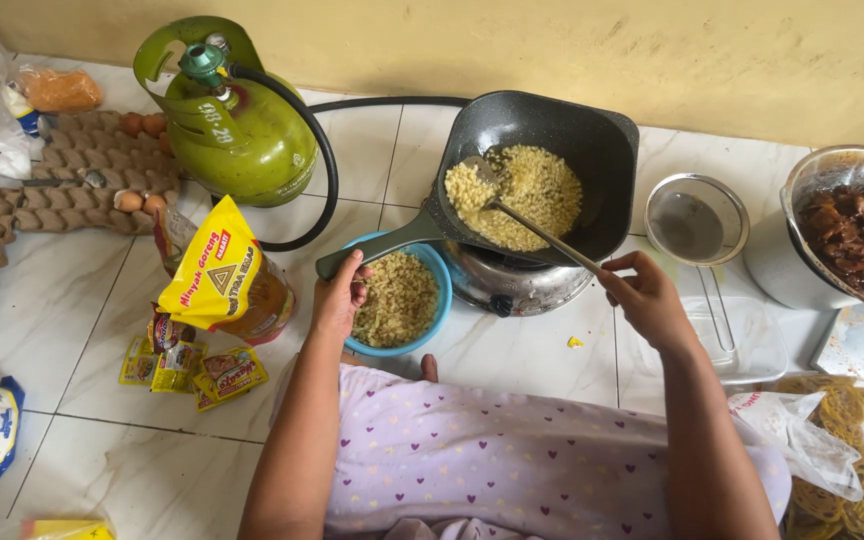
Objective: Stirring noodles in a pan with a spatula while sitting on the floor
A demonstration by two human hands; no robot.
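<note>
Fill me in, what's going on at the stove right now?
A person sits on the tiled floor, frying small yellow pieces in a dark pan on a low gas burner. The left hand grips the pan's handle; the right hand holds a metal spatula whose blade rests in the food. A blue bowl of similar pieces sits just under the handle. A green gas cylinder stands to the left, a mesh strainer to the right.

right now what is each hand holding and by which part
The left hand grips the pan by the end of its handle. The right hand holds the spatula by the end of its thin metal handle.
</note>
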